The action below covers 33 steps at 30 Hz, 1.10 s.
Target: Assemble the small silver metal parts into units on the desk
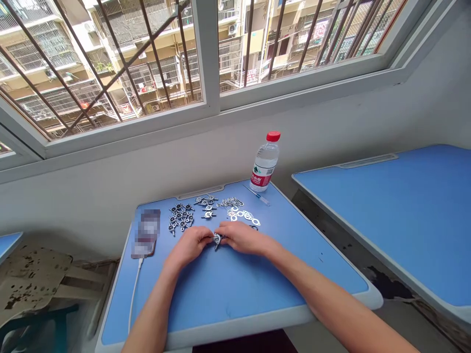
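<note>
Between my fingers, just above the blue desk (pixel 228 289), is a small silver metal fitting (pixel 217 239) with a short stem pointing down. My left hand (pixel 193 241) pinches it from the left, and my right hand (pixel 239 236) grips its other side. Fingertips hide part of it. Beyond my left hand lie several dark round fittings with stems (pixel 181 216). Farther back are silver fittings (pixel 208 212), a pile of small metal clips or rings (pixel 231 202) and flat silver flange plates (pixel 248 216). A small dark ring-like piece (pixel 253 227) shows behind my right hand.
A red-capped water bottle (pixel 264 164) stands at the desk's back right, beside a thin screwdriver-like tool (pixel 261 198). On the left lies a phone (pixel 147 233) with a white cable (pixel 134 294). Another blue desk (pixel 397 211) stands to the right, across a gap.
</note>
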Each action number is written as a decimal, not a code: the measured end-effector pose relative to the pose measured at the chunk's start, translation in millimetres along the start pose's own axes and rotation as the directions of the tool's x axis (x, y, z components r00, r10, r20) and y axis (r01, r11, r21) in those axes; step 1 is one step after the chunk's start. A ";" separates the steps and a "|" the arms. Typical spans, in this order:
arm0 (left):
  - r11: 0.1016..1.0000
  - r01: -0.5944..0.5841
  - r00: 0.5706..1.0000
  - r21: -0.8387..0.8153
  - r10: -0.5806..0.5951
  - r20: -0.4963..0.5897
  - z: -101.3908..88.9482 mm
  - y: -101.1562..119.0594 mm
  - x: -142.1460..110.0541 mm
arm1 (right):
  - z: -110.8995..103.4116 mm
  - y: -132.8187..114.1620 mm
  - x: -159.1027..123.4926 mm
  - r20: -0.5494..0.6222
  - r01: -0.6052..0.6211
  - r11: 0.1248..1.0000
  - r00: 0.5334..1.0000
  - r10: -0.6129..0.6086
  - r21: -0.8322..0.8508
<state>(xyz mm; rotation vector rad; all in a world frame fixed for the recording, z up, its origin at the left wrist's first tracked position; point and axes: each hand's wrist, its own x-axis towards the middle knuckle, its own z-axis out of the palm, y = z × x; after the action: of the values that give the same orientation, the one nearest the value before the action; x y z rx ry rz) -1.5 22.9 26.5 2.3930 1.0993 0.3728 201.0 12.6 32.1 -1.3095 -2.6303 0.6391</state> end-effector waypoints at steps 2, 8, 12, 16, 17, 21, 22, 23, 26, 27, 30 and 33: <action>1.000 -0.006 1.000 -0.015 0.006 0.011 -0.6 -1.2 0.1 | 0.0 2.1 -0.6 0.002 0.032 0.999 0.999 -0.032 0.030; 0.999 -0.021 1.000 -0.038 0.020 -0.022 -2.4 -5.5 0.6 | -0.2 2.4 -0.6 -0.012 0.032 0.999 0.999 -0.032 0.027; 0.998 0.056 0.982 -0.003 -0.056 -0.181 -0.1 -4.4 0.8 | -3.0 0.7 -0.1 -0.078 -0.001 1.000 0.997 0.003 0.027; 0.990 0.084 0.953 0.117 -0.046 -0.299 2.2 2.7 -0.5 | -1.9 0.7 1.8 -0.187 -0.091 0.996 0.978 0.092 0.014; 0.987 0.078 0.953 0.139 -0.033 -0.302 2.7 5.1 -0.9 | -0.9 0.7 2.3 -0.199 -0.113 0.994 0.974 0.112 0.004; 0.978 0.079 0.969 0.195 -0.030 -0.244 6.3 12.3 -0.6 | 3.9 -1.0 4.4 -0.218 -0.163 0.986 0.964 0.154 -0.026; 0.973 0.089 0.973 0.211 -0.039 -0.228 7.8 12.9 0.0 | 5.3 -1.8 5.0 -0.222 -0.172 0.985 0.962 0.161 -0.028; 0.967 0.100 0.975 0.232 -0.049 -0.215 9.3 13.0 0.7 | 6.9 -2.6 5.6 -0.226 -0.179 0.983 0.960 0.168 -0.029; 0.940 0.138 0.977 0.311 -0.077 -0.200 13.4 9.9 3.1 | 11.4 -4.4 7.6 -0.240 -0.185 0.983 0.955 0.177 -0.015; 0.932 0.149 0.977 0.330 -0.086 -0.197 14.2 8.1 3.8 | 12.6 -4.7 8.0 -0.243 -0.185 0.983 0.953 0.178 -0.005; 0.925 0.172 0.976 0.339 -0.113 -0.188 13.9 2.0 4.7 | 13.6 -4.1 7.9 -0.223 -0.182 0.982 0.957 0.187 0.041; 0.938 0.140 0.978 0.316 -0.082 -0.191 11.1 -2.7 4.2 | 10.3 -1.6 5.4 -0.170 -0.145 0.985 0.973 0.159 0.090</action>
<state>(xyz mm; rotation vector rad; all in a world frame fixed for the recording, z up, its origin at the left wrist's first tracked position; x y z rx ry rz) 4.2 24.2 15.8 2.6066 1.4718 0.3932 193.4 12.7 23.1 -1.4819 -2.3592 0.6069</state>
